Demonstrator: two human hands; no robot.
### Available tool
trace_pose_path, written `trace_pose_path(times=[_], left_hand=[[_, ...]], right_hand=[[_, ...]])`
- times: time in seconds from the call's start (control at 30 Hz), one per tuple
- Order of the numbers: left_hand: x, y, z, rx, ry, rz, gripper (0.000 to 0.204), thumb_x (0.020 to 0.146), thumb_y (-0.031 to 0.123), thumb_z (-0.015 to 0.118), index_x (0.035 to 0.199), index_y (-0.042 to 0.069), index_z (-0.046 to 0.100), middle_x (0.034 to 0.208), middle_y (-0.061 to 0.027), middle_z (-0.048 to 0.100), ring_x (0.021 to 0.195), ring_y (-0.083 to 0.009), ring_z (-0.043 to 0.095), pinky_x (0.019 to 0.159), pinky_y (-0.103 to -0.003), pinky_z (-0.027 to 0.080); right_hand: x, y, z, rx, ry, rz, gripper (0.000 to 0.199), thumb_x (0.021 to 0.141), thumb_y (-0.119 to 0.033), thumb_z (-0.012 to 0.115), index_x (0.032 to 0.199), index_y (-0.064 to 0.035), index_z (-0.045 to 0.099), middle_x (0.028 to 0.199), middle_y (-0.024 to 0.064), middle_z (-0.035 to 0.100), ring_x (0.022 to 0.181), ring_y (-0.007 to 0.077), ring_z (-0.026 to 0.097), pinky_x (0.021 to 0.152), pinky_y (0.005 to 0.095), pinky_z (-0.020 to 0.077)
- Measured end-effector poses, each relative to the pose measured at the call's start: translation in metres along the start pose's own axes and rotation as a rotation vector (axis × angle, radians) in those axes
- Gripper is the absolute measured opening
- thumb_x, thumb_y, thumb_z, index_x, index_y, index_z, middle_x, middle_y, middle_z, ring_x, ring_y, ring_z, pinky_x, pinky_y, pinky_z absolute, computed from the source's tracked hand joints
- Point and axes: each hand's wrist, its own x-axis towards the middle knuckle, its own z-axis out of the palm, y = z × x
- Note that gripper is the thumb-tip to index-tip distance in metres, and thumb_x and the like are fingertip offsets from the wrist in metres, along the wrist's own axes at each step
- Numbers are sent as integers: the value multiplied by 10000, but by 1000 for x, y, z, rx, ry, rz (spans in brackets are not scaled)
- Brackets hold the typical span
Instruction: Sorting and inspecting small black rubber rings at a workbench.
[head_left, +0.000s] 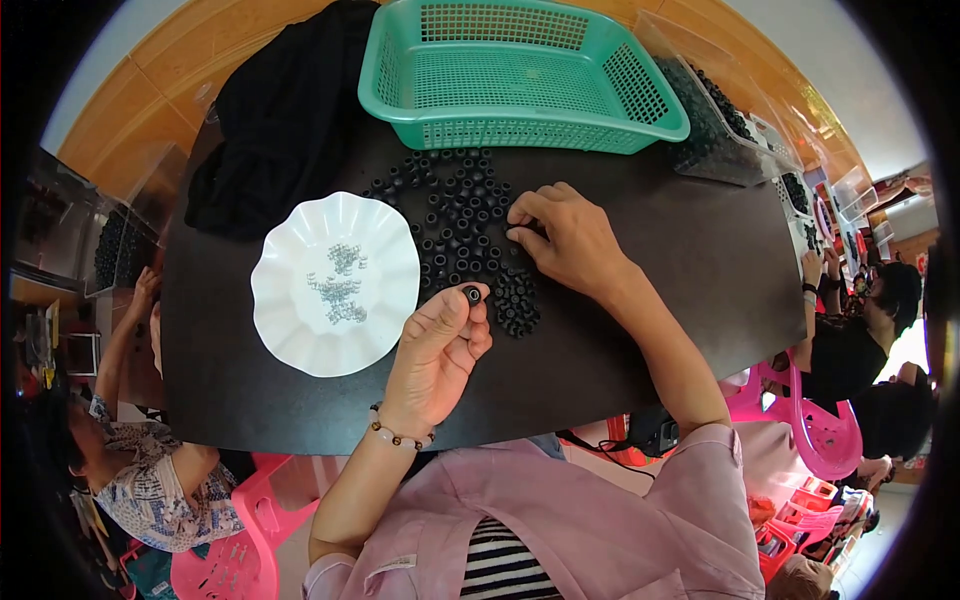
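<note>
My left hand [440, 345] holds one small black ring-shaped part [471, 294] between thumb and forefinger, just above the dark table [700, 260]. My right hand [565, 240] rests palm down on the table, its fingertips touching the spread of several loose black ring parts [455, 215]. A tighter cluster of black parts [515, 305] lies just below the right hand, beside the left thumb. A white scalloped plate [290, 320] with several tiny silvery metal pieces [338, 288] sits left of the left hand.
A green plastic mesh basket [520, 70] stands at the far edge. Black cloth [280, 110] lies at the far left. A clear bin of black parts [720, 120] sits far right. Other people sit at left and right on pink chairs [820, 430].
</note>
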Motion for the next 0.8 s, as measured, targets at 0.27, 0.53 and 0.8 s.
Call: trace_pose_path(times=[0.27,0.53,0.8], left_hand=[[1,-2,-2,1,-19,-17,273,936,220,601,1108,8,596,856,-19,593,740,-107,508,672,-233,425],[0,-1,-1,6,-35,-33,275,929,228,610,1094,8,596,840,-17,584,733,-108,503,672,-237,420],[-3,5,-6,-8,-34,-52,272,917,232,627,1072,10,604,824,-14,577,725,-112,499,668,-240,416]], right_hand=[[1,-1,4,40,40,-49,153,761,-86,696,888,-87,611,788,21,628,791,228,580,643,356,480],[-7,2,-7,273,-18,57,206,822,-69,663,1022,-104,696,764,31,604,712,146,550,639,277,460],[-21,-24,-32,1021,-194,398,156,859,-102,660,986,-21,699,861,6,675,746,62,573,671,219,457]])
